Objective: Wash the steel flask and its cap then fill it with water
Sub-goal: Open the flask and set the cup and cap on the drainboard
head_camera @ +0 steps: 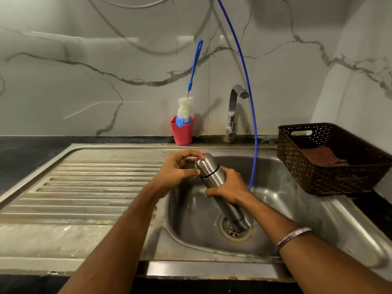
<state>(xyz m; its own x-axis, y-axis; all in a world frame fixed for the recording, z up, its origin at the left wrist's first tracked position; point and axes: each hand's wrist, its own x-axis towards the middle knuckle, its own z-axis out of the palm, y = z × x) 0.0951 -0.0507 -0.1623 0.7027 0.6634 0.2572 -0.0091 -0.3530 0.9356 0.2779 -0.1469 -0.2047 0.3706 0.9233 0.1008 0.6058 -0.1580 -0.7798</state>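
Note:
A steel flask (233, 213) leans tilted over the sink bowl (275, 200), its base near the drain (234, 231). Its steel cap (206, 164) sits on top, above a black ring. My right hand (230, 187) grips the flask's upper body. My left hand (176, 172) has its fingers curled round the cap. The tap (233, 111) stands behind the bowl, and no water is seen running.
A red cup (182, 132) holding a blue-handled bottle brush (186, 109) stands at the back of the sink. A blue hose (252, 115) hangs down into the bowl. A brown basket (331, 160) with a cloth sits at right. The ribbed drainboard (89, 187) lies left.

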